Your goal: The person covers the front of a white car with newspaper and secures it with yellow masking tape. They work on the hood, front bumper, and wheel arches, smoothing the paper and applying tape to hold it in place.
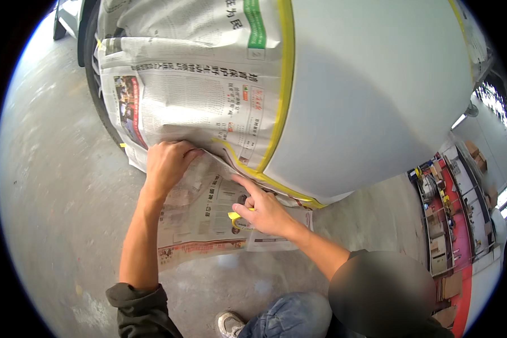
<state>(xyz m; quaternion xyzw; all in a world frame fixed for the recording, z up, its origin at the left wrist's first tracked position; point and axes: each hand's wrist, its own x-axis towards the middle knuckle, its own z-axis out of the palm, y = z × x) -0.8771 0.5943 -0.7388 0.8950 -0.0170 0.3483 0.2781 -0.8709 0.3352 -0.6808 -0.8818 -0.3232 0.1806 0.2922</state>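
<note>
Newspaper sheets (pixel 191 101) cover the wheel side of a rounded pale-grey car panel (pixel 372 84), edged by yellow masking tape (pixel 286 73). Below them, another newspaper sheet (pixel 203 225) hangs toward the floor. My left hand (pixel 170 163) is closed on the paper where the upper and lower sheets meet, its thumb pointing right. To its right, my right hand (pixel 267 213) stretches its index finger to the paper's edge, just under the taped lower corner. A roll of yellow masking tape (pixel 235 222) sits in that hand, partly hidden by the fingers and thumb.
Part of a dark tyre (pixel 90 73) shows behind the paper at left. Grey concrete floor (pixel 56 186) lies around. Shelves (pixel 442 208) with boxes and tools stand at the right. My shoe (pixel 230 324) is at the bottom, and a dark blurred round shape (pixel 383 293) is at the lower right.
</note>
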